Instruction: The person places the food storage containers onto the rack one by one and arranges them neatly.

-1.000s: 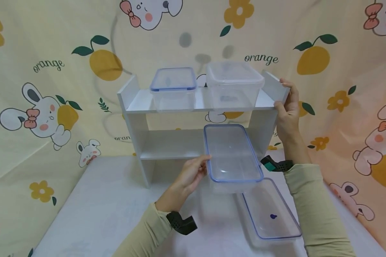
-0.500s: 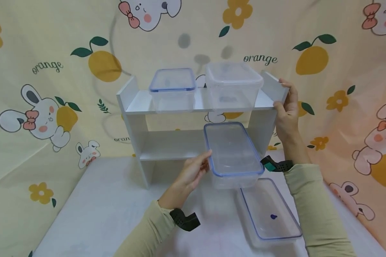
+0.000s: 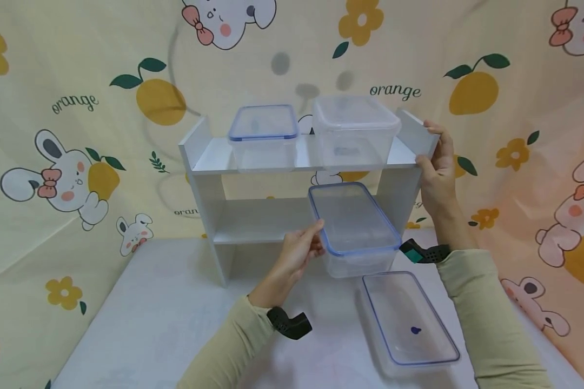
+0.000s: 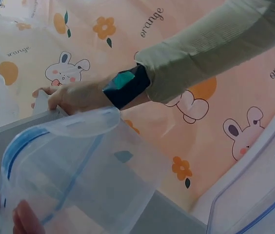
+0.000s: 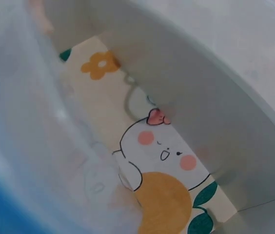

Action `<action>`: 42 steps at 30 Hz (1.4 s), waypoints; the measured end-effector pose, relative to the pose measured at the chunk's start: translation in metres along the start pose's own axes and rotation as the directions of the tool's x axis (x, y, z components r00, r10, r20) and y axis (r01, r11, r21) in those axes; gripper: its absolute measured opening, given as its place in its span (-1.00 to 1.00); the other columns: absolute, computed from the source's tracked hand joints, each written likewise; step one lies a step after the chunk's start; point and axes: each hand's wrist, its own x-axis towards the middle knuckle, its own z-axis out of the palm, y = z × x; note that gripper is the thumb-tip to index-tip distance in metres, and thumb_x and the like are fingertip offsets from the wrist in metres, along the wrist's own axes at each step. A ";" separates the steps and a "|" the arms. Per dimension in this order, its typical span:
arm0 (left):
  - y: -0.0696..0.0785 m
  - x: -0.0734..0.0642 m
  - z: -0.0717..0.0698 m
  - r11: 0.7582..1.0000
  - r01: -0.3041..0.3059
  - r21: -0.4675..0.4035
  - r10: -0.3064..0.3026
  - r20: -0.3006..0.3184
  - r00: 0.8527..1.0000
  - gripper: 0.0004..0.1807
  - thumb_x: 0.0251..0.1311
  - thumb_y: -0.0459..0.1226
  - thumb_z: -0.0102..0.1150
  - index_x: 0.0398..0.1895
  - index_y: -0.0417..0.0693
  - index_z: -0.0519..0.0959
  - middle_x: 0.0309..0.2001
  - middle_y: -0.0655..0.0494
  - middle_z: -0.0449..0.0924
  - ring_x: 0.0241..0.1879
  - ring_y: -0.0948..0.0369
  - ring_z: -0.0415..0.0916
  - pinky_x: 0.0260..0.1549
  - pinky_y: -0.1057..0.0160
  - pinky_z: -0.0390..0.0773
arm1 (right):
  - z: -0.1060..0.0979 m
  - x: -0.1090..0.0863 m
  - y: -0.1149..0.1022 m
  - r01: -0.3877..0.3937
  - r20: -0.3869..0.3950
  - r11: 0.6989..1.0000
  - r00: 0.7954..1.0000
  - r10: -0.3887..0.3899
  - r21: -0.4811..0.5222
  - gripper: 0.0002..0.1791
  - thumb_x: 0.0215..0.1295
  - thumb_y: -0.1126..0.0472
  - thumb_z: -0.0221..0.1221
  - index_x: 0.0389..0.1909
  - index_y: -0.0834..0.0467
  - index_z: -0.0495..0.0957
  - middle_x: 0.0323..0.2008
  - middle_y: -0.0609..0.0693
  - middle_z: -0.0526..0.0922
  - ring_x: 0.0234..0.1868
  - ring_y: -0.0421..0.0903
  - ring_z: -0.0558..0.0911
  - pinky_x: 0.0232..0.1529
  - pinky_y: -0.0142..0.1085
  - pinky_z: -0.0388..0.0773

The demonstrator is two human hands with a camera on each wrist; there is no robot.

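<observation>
A clear plastic food container with a blue-rimmed lid (image 3: 355, 216) is held in the air before the right half of the white shelf unit (image 3: 260, 216). My left hand (image 3: 294, 256) grips it by its left edge, thumb on the rim and fingers lower down the side. In the left wrist view, the see-through container (image 4: 93, 161) fills the lower middle, with fingertips (image 4: 26, 219) at its edge. My right hand (image 3: 438, 175) holds the upper right side panel of the shelf (image 3: 417, 135), thumb at the front and fingers over the top edge.
Two more clear containers stand on the top shelf: a blue-rimmed one (image 3: 263, 140) at left and a taller one (image 3: 355, 129) at right. Another blue-rimmed container (image 3: 409, 319) lies on the white tabletop (image 3: 160, 324), at front right. A printed cloth (image 3: 292, 43) hangs behind.
My left hand has raised the container slightly and moved it closer to the shelf, its near end rising more. The right hand keeps its hold on the side panel.
</observation>
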 end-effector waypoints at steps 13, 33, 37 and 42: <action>0.008 0.018 0.000 0.997 0.078 0.008 -0.078 -0.063 0.995 -0.63 0.28 -0.11 0.17 -0.15 -0.30 0.52 -0.57 0.21 0.48 -0.55 0.38 0.44 -0.46 0.52 0.57 | 0.002 -0.002 0.001 -0.009 -0.011 1.000 1.000 0.009 0.001 -0.48 0.34 0.53 -0.18 0.17 -0.06 0.30 0.44 -0.08 0.15 0.30 -0.03 0.24 0.42 -0.11 0.24; -0.001 -0.012 -0.001 0.954 -0.121 0.274 0.119 0.021 0.993 -0.41 0.27 -0.15 0.18 0.27 -0.30 0.35 0.12 -0.13 0.50 0.04 0.16 0.49 0.17 0.18 0.54 | 0.001 0.000 -0.001 0.020 0.010 0.998 1.000 -0.021 0.060 -0.48 0.34 0.55 -0.18 0.15 -0.03 0.31 0.40 -0.05 0.19 0.26 -0.02 0.25 0.33 -0.20 0.32; -0.011 -0.021 0.005 0.914 -0.186 0.360 0.200 -0.004 0.980 -0.35 0.20 -0.13 0.24 0.28 -0.28 0.35 0.17 -0.18 0.43 0.15 0.04 0.41 0.12 0.16 0.52 | 0.001 0.000 -0.002 0.006 -0.006 0.999 1.000 -0.006 0.043 -0.49 0.34 0.55 -0.16 0.14 -0.04 0.31 0.43 -0.06 0.17 0.29 -0.02 0.25 0.39 -0.15 0.29; -0.018 -0.021 0.011 0.901 -0.227 0.370 0.258 -0.035 0.966 -0.36 0.19 -0.14 0.25 0.26 -0.32 0.35 0.16 -0.19 0.39 0.14 0.02 0.38 0.06 0.17 0.54 | 0.001 0.000 -0.002 -0.006 -0.018 0.999 1.000 0.007 0.031 -0.48 0.34 0.55 -0.17 0.15 -0.05 0.31 0.44 -0.07 0.16 0.33 -0.02 0.24 0.48 -0.04 0.18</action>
